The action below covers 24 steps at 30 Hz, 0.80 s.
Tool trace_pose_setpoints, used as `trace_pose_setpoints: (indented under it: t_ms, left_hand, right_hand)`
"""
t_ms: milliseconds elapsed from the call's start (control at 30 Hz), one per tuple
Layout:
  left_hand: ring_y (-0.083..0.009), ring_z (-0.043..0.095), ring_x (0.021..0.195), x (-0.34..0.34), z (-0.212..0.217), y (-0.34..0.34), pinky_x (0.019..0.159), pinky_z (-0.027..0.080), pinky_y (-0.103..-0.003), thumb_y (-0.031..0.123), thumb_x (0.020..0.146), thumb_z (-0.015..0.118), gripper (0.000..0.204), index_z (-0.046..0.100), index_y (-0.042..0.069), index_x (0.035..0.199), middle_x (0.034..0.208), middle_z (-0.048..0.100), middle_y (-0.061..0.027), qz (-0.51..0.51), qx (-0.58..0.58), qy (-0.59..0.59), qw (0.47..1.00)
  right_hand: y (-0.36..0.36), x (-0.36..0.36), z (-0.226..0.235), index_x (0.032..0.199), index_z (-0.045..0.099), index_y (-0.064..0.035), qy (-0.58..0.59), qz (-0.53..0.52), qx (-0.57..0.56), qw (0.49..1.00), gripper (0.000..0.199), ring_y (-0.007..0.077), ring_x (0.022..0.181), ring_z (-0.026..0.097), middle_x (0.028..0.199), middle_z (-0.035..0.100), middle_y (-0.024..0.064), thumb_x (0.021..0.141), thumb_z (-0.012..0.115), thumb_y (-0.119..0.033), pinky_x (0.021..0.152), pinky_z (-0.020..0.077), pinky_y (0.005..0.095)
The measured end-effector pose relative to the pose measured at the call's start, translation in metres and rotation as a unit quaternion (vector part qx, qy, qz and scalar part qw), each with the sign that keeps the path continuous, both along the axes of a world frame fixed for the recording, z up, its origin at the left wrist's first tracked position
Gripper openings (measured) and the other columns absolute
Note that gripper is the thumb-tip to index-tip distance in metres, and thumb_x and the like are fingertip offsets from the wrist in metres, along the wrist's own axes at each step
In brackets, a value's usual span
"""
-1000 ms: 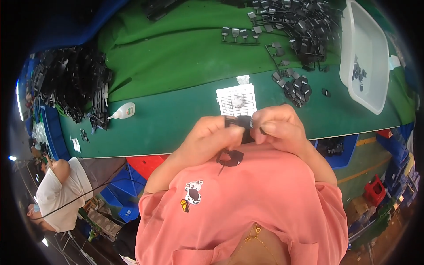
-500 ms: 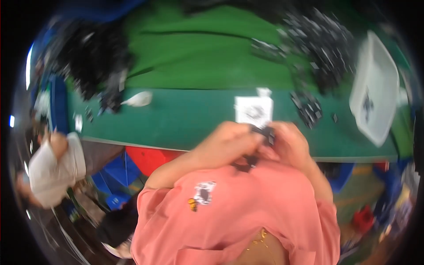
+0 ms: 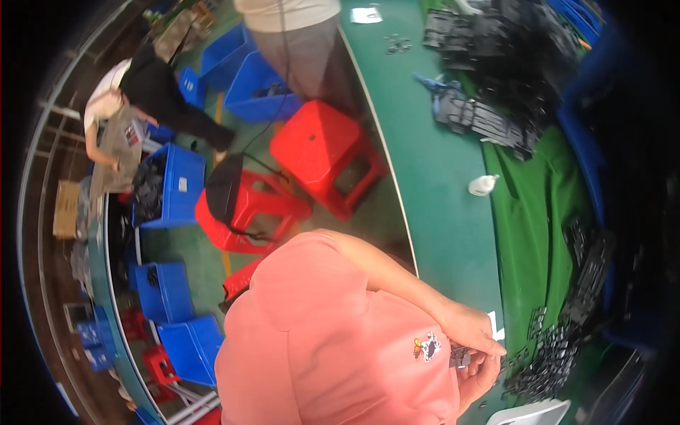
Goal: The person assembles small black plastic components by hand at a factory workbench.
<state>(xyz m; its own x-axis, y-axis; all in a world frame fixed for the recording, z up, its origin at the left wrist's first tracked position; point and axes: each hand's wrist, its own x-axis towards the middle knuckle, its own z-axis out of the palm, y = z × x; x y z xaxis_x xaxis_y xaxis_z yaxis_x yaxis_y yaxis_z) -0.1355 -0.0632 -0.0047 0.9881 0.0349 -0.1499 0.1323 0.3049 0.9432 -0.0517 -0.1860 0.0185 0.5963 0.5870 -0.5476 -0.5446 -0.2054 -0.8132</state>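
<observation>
A small dark grey plastic part (image 3: 460, 356) sits between my two hands, close against my pink shirt. My left hand (image 3: 471, 327) reaches over it with the fingers bent down and closed on it. From below, my right hand (image 3: 482, 379) curls its fingers round the same part, and the fingertips of both hands meet. The hands partly cover the part, so its full shape is hidden. Just beyond my left hand, a white paper (image 3: 496, 326) lies on the green bench (image 3: 446, 212).
Black plastic parts (image 3: 552, 354) are heaped beyond my hands, beside a white tray (image 3: 528, 413). A white bottle (image 3: 483, 185) and more black parts (image 3: 482, 120) lie along the bench. Red stools (image 3: 326, 152), blue bins (image 3: 184, 188) and a bending person (image 3: 159, 88) are at the left.
The view has swung left and turned, bringing the aisle, stools and bins into sight. My hands, still together round the dark part, now appear at the lower right.
</observation>
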Motion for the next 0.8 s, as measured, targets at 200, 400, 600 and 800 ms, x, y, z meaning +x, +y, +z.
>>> trace_pose_setpoints:
  t_ms: [200,400,600,800]
  left_hand:
    - [-0.0122,0.054,0.059,-0.013,0.006,0.009,0.058,0.044,-0.027,0.048,0.087,0.039,0.056,0.063,-0.001,0.075,0.063,0.061,-0.0036,0.090,-0.011,-0.028,0.995]
    - [-0.0127,0.047,0.047,-0.023,0.002,0.015,0.046,0.041,-0.028,0.042,0.088,0.039,0.053,0.060,-0.001,0.064,0.056,0.054,-0.0029,0.078,0.006,-0.002,0.997]
    - [-0.0108,0.046,0.049,-0.041,0.008,0.016,0.045,0.038,-0.026,0.036,0.088,0.040,0.047,0.056,0.000,0.062,0.056,0.051,-0.0013,0.168,-0.065,-0.074,0.981]
    - [-0.0109,0.045,0.049,-0.055,0.009,0.019,0.045,0.038,-0.026,0.033,0.088,0.040,0.044,0.055,0.000,0.063,0.056,0.050,-0.0013,0.193,-0.026,-0.091,0.977]
  right_hand:
    - [-0.001,0.014,-0.002,0.098,0.053,-0.0056,-0.007,0.120,0.000,0.993,0.030,0.0087,0.079,0.051,0.086,0.052,0.0015,0.081,0.056,-0.030,0.065,0.0434,0.0221]
    - [0.014,0.001,0.001,0.096,0.053,-0.0043,-0.038,0.185,0.052,0.981,0.031,0.0067,0.071,0.049,0.080,0.049,0.0002,0.082,0.055,-0.031,0.060,0.0424,0.0183]
    - [0.024,-0.012,-0.002,0.073,0.045,-0.0052,-0.007,0.222,0.143,0.964,0.027,0.0070,0.057,0.042,0.067,0.045,0.0012,0.080,0.055,-0.029,0.049,0.0342,0.0184]
    - [0.037,-0.022,-0.001,0.075,0.045,-0.0057,0.011,0.142,0.084,0.986,0.026,0.0081,0.064,0.042,0.070,0.043,0.0005,0.078,0.049,-0.031,0.057,0.0327,0.0202]
